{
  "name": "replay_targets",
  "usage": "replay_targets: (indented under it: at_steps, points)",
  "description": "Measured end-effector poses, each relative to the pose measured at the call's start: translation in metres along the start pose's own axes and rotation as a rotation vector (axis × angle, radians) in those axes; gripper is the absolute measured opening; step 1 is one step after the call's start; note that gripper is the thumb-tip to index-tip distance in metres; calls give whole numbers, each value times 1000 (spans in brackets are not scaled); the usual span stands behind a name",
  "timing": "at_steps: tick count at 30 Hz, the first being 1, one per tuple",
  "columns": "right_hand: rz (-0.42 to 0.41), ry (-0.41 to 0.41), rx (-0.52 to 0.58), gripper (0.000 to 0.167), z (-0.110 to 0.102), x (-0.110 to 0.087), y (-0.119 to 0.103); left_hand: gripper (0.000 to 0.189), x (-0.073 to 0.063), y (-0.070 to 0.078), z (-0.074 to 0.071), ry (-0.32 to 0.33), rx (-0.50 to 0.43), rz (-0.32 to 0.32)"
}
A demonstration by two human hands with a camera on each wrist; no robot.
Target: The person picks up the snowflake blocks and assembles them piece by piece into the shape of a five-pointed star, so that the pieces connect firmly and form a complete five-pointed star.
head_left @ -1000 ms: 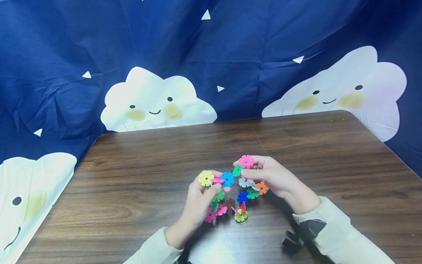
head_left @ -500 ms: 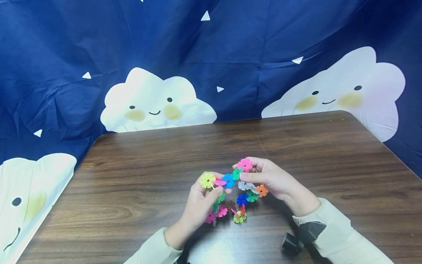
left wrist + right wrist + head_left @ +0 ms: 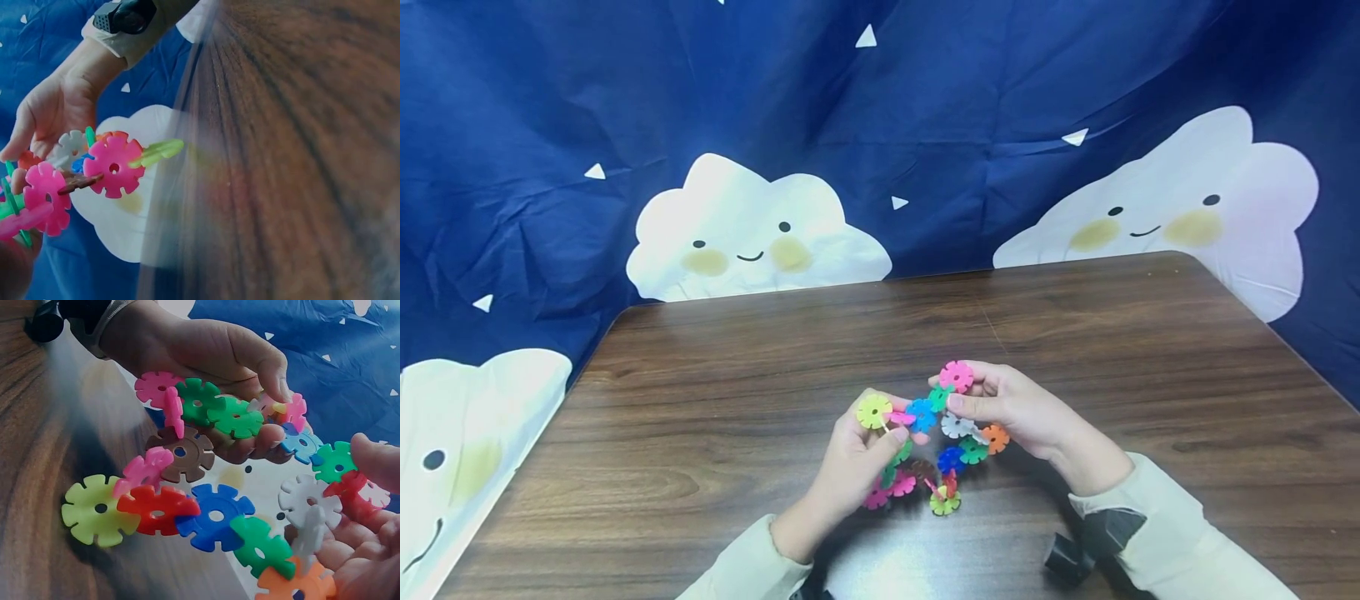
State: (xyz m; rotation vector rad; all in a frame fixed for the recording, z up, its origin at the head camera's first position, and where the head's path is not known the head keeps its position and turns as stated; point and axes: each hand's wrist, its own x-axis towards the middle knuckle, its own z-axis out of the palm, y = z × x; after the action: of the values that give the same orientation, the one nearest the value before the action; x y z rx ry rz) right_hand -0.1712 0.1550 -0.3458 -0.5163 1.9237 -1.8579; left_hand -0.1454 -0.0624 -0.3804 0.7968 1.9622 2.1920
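Note:
A chain of notched, flower-shaped plastic discs in several colours hangs in a loop between both hands, over the table. My left hand (image 3: 850,462) pinches its left part between thumb and fingers, beside a yellow disc (image 3: 874,411) and a light blue disc (image 3: 921,415). With thumb and fingers, my right hand (image 3: 1030,408) pinches the other end, by a green disc (image 3: 940,397) and a pink disc (image 3: 957,377). Lower in the loop, the right wrist view shows a brown disc (image 3: 197,464), a dark blue disc (image 3: 226,530) and a lime disc (image 3: 94,528). The gripped links are partly hidden by fingers.
The brown wooden table (image 3: 737,358) spreads beneath both forearms. Behind it hangs a dark blue cloth (image 3: 940,108) printed with smiling white clouds. A black device (image 3: 1067,557) is strapped at the right wrist, over a pale sleeve (image 3: 1180,533).
Both hands and the chain have sunk slightly in the head view, and the left hand has edged a little to the right. Each hand keeps its hold.

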Motion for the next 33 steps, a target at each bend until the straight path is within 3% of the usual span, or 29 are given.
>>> replay_targets:
  at_steps: [10, 21, 33]
  points:
    - [8, 39, -99, 42, 0, -2, -3, 24, 1, 1, 0, -17, 11, -26]
    - [-23, 7, 44, 32, -2, 0, 7, 24, 2, 4, -1, -15, 31, -36]
    - [24, 40, 20, 46, 2, 1, 14, 24, 5, 2, -5, -24, 56, -113]
